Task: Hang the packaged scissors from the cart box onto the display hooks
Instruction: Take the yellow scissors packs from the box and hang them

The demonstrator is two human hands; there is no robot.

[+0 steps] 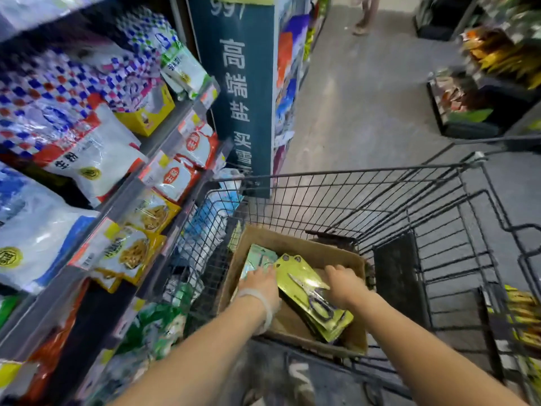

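Note:
A cardboard box (295,244) sits inside a black wire shopping cart (380,206). In it lies a stack of packaged scissors on yellow-green cards (307,281), tilted, with black-handled scissors showing on the top card. Beside them are pale teal packages (259,257). My left hand (260,281) reaches into the box and rests on the left edge of the yellow-green stack and the teal packs. My right hand (342,284) is on the right edge of the same stack. Whether either hand grips a package I cannot tell. No display hooks are in view.
Shelves on the left hold bagged goods (87,148) with price rails. A dark teal sign pillar (243,98) stands just beyond the cart's front left corner. The grey aisle floor (366,112) runs ahead, with a person's legs (366,16) far off and low displays (483,92) at right.

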